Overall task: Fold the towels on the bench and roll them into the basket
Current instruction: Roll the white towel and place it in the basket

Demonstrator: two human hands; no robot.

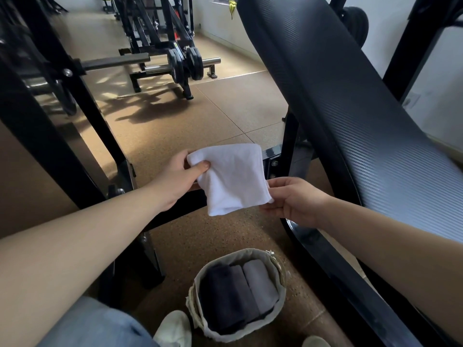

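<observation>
towel [233, 179] plain white; in basket [278, 269] (beige lining): charcoal roll [220, 296], mid-grey roll [241, 289], light-grey roll [260, 284]; bench pad [350, 108] black, fine carbon-weave pattern; floor [175, 126] tan-brown, speckled; jeans [100, 326] light blue; shoe [172, 329] off-white; weight plates [185, 63] black

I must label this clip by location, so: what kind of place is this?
Most likely a gym. A padded bench slopes up on the right, weight plates stand farther back, and the floor is speckled matting. The left hand and right hand hold a white towel.
</observation>
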